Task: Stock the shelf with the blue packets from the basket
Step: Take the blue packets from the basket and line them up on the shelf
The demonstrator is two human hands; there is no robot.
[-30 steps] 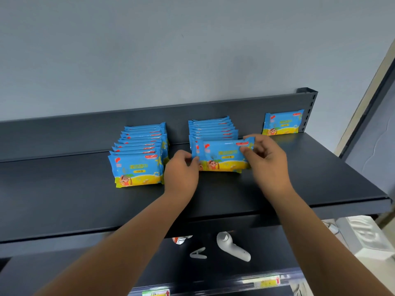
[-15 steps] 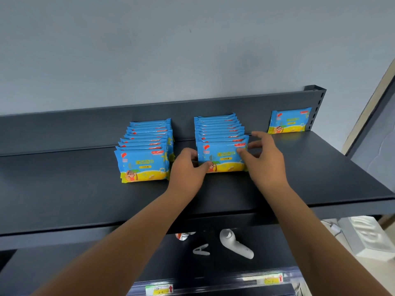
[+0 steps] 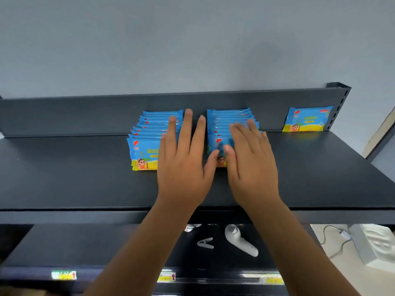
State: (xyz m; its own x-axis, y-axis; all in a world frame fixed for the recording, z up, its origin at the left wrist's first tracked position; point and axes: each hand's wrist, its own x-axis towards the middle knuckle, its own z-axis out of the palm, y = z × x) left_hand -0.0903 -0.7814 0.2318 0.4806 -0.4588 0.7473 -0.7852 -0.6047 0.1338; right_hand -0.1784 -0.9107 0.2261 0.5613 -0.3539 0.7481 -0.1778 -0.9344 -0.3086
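Two rows of blue packets stand on the dark top shelf (image 3: 74, 178): a left row (image 3: 147, 144) and a right row (image 3: 226, 124). A single blue packet (image 3: 306, 119) leans against the back panel at the far right. My left hand (image 3: 183, 165) is flat with fingers spread, in front of the gap between the rows and over the left row's right side. My right hand (image 3: 250, 159) is flat too, fingers extended over the front packet of the right row. Neither hand grips a packet. The basket is not in view.
A lower shelf holds a white handheld device (image 3: 240, 240), a small white clip (image 3: 205, 243) and a crumpled wrapper (image 3: 191, 227). Price labels (image 3: 166, 277) line its front edge. A white box with a cable (image 3: 372, 246) lies at the lower right. A grey wall rises behind.
Both hands let go of the front packet of the right row and opened flat, rising in front of the two rows. The view tilted slightly downward.
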